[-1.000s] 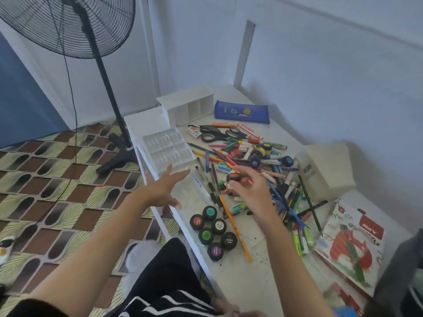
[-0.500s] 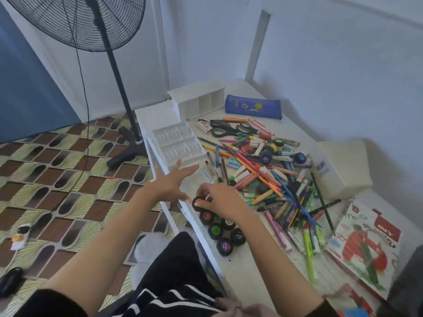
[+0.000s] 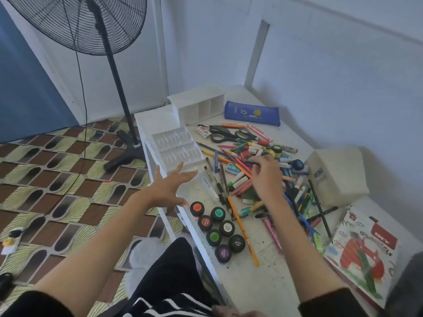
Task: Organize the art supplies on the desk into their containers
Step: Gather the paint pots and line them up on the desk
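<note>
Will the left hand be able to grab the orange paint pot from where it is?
Probably yes. The left hand is open and empty, right beside the orange pot. Nothing covers the pot or lies between them, so a short move toward it should do.

A single wide-angle view looks out from the person's head, facing forward and steeply down along both forearms. It sits close to the work: the left grip [image 3: 170, 186] and right grip [image 3: 266, 179] fill the middle of the frame. The surface [image 3: 270, 282] runs from the near middle to the far right corner. The patterned floor [image 3: 57, 179] takes the left, with a fan [image 3: 91, 24] far left.
</note>
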